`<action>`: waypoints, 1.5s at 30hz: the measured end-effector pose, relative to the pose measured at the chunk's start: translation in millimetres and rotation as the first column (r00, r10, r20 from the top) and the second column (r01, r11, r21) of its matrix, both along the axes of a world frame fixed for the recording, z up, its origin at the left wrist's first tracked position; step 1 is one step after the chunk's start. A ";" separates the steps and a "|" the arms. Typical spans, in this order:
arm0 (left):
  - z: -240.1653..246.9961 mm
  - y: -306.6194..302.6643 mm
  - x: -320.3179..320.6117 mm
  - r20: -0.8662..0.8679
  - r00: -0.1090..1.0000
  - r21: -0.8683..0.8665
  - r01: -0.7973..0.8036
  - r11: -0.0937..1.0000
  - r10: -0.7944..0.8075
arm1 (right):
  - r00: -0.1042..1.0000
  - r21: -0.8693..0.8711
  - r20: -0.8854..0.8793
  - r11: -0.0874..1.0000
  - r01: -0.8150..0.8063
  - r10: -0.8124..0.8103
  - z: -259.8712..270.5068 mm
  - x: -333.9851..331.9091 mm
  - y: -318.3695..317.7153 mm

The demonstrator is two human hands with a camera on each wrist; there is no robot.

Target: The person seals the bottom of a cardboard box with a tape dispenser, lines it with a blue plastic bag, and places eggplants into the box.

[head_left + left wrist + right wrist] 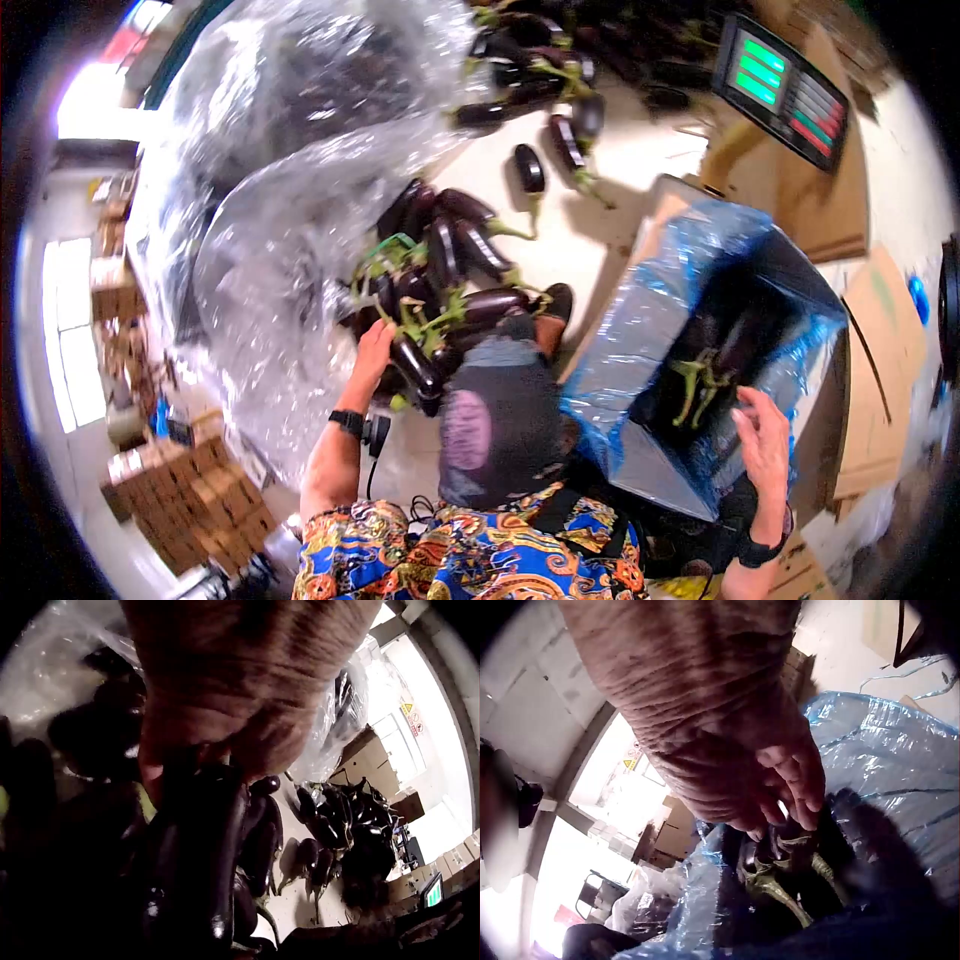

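Note:
The left hand is at the near left edge of a pile of dark eggplants. Seen from the left wrist, that hand grips the top end of an eggplant, its fingertips partly hidden behind it. Over the near right side of a box lined with blue plastic, the right hand hangs with bent, relaxed fingers and holds nothing. Several eggplants lie inside, their green stems towards that hand. In the right wrist view the fingers hover close above the stems.
Clear plastic sheeting covers the left side. More eggplants are heaped at the far end of the table. A scale display stands at the far right, cardboard beside the box. A person's capped head is between the arms.

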State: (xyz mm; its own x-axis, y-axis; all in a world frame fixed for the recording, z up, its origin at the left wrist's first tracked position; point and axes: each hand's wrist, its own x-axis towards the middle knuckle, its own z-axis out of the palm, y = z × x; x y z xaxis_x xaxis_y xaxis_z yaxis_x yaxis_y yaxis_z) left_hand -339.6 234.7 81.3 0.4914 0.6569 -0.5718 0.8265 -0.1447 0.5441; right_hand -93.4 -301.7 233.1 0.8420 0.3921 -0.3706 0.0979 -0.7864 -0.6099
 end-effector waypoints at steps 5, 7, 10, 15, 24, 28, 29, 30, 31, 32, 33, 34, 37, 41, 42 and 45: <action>-43.9 40.7 -59.1 -0.111 0.980 0.250 0.186 0.950 -0.163 | 0.999 -0.045 -0.045 0.999 -0.001 -0.001 -21.2 -0.5 -8.2; -60.2 52.1 -69.7 -0.177 0.968 0.322 0.230 0.919 -0.180 | 0.997 -0.073 -0.070 0.997 0.018 -0.023 -25.7 0.0 -8.1; -74.7 67.8 -74.1 -0.191 0.952 0.359 0.293 0.886 -0.238 | 0.987 -0.101 -0.151 0.994 0.042 -0.057 -22.2 1.0 -3.2; -94.4 79.5 -58.9 -0.116 0.946 0.560 0.314 0.767 -0.303 | 0.976 -0.122 -0.199 0.991 0.060 -0.084 -22.8 -4.9 -8.7; -77.6 17.6 -44.7 0.117 0.970 0.473 0.134 0.871 -0.213 | 0.938 -0.130 -0.292 0.980 0.153 -0.185 -12.5 -14.0 -14.4; -86.9 -36.5 -56.3 0.079 0.976 0.420 0.151 0.895 -0.202 | 0.938 -0.137 -0.294 0.979 0.148 -0.183 -10.9 -15.3 -7.0; -90.0 -49.4 -56.7 0.094 0.971 0.498 0.144 0.855 -0.219 | 0.937 -0.141 -0.301 0.980 0.143 -0.180 -10.5 -15.3 -4.8; -84.0 -59.5 -49.4 -0.054 0.963 0.580 0.245 0.777 -0.263 | 0.938 -0.133 -0.302 0.982 0.135 -0.170 -11.3 -15.0 -3.4; -73.8 -71.4 -34.6 -0.034 0.976 0.573 0.195 0.796 -0.215 | 0.940 -0.122 -0.303 0.984 0.128 -0.160 -12.5 -15.0 -2.3; -72.4 -81.1 -26.9 -0.092 0.973 0.577 0.227 0.784 -0.214 | 0.941 -0.111 -0.302 0.986 0.122 -0.151 -13.7 -15.3 -1.5; -70.7 -89.8 -20.0 -0.149 0.966 0.580 0.259 0.772 -0.212 | 0.940 -0.114 -0.306 0.986 0.119 -0.149 -14.6 -15.6 0.4; -64.4 -96.8 -11.5 -0.186 0.964 0.603 0.265 0.753 -0.190 | 0.939 -0.115 -0.310 0.986 0.119 -0.149 -16.0 -16.7 3.7; -85.9 -105.1 -14.4 -0.087 0.982 0.467 0.187 0.864 -0.166 | 0.944 -0.094 -0.305 0.991 0.099 -0.124 -19.4 -22.2 5.0; -68.5 -83.7 -26.4 0.084 0.995 0.170 0.045 0.984 -0.060 | 0.942 -0.041 -0.314 0.993 0.107 -0.114 -18.2 -29.6 -7.5; -82.8 -70.6 -40.6 0.251 0.961 -0.091 -0.096 0.991 0.116 | 0.939 -0.033 -0.318 0.991 0.126 -0.130 -17.1 -31.4 -10.6; -40.4 -35.5 -42.4 0.386 0.748 -0.594 -0.247 0.766 0.540 | 0.923 -0.011 -0.345 0.984 0.177 -0.170 -17.5 -36.1 -15.3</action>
